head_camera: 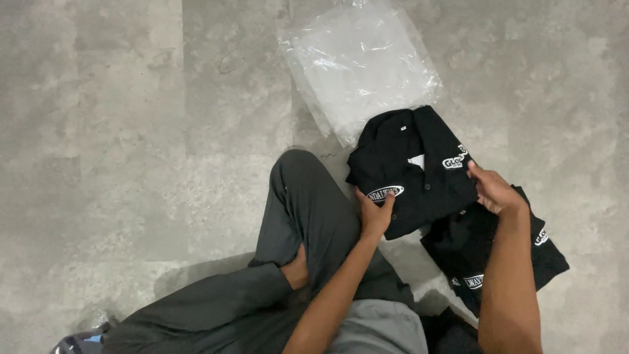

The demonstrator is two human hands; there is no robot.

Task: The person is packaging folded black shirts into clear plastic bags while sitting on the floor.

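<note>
Head view: left hand gripped the near-left edge of a folded black shirt, fingers clamped on the fabric. Right hand pinched its right edge the same way. Shirt lay on the grey concrete floor, overlapping a second black shirt below-right. Clear plastic bags lay just beyond its collar. Person sat cross-legged in grey trousers.

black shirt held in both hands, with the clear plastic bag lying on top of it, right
Not quite. In the head view both hands, left and right, hold the black shirt, but the clear plastic bag lies on the floor beyond it, not on top.
</note>
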